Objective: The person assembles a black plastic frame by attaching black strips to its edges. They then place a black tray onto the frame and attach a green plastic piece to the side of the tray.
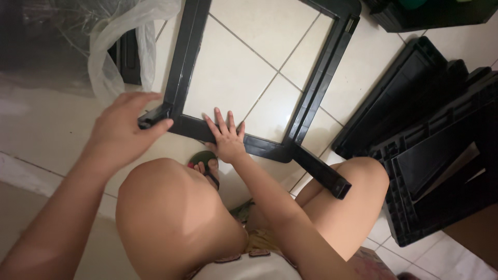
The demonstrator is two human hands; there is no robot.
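— Where's the frame (259, 78)?
— Flat on the floor (228, 72) at your knees. Your left hand (124, 127) grips its corner leg; your right hand (226, 136) lies open on the bar. Keep pressing there.

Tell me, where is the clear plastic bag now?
In the head view, the clear plastic bag lies on the floor at upper left, beside the black frame and just above the left hand.
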